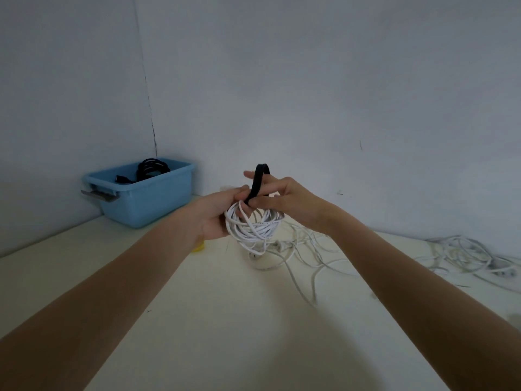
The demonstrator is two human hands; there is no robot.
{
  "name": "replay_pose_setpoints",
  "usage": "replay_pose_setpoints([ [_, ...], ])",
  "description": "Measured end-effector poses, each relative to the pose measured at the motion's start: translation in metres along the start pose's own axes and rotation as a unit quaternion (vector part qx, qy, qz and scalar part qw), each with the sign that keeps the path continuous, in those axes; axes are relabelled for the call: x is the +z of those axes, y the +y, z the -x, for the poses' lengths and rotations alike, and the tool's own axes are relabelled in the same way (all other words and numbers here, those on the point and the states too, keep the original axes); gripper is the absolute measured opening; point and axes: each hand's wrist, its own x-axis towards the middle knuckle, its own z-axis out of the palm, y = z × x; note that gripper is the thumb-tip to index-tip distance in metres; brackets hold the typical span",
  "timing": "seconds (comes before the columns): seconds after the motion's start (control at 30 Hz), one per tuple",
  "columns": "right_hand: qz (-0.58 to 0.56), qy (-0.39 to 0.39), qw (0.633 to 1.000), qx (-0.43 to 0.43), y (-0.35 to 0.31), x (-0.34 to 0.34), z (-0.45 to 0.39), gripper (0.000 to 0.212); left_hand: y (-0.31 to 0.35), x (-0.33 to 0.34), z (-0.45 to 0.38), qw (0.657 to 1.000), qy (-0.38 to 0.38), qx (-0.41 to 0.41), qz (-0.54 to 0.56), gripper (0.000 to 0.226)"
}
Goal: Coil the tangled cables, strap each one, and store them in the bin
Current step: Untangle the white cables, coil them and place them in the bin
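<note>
item: white coil [253,225], frame centre above table [197,306], gripped by left hand [217,218]; right hand [284,197] pinches black strap [257,180]; advice: keep loops clamped, cinch strap snug round bundle, then to bin [141,190] upper left.

Glossy blue plastic bin [146,198]

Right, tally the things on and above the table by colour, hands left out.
White: 3, held coil, loose tangle, far tangle
Black: 2, strap, cable in bin
Blue: 1, bin
Yellow: 1, small object
Total: 7
</note>
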Motion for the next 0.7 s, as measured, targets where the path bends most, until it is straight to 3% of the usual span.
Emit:
replay_pose_setpoints([
  [0.2, -0.075, 0.052, 0.996, 0.012, -0.007, -0.003, 0.009, 0.02, -0.003, 0.008, 0.0, 0.99, 0.008, 0.019, -0.142, 0.026],
  [0.37, -0.141, 0.072, 0.986, 0.046, -0.013, -0.008, 0.014, 0.011, -0.002, 0.021, 0.009, 0.969, -0.036, 0.049, -0.239, 0.03],
  [0.47, -0.115, 0.064, 0.989, 0.066, -0.015, -0.012, 0.016, 0.019, -0.002, 0.019, 0.011, 0.964, -0.044, 0.038, -0.259, 0.03],
  [0.6, -0.039, 0.059, 0.991, 0.114, -0.019, -0.013, 0.021, 0.014, -0.005, 0.019, 0.009, 0.956, -0.024, 0.015, -0.294, 0.033],
  [0.7, -0.064, 0.058, 0.985, 0.152, -0.018, -0.009, 0.02, 0.014, -0.008, 0.022, 0.006, 0.951, 0.016, 0.02, -0.309, 0.038],
])
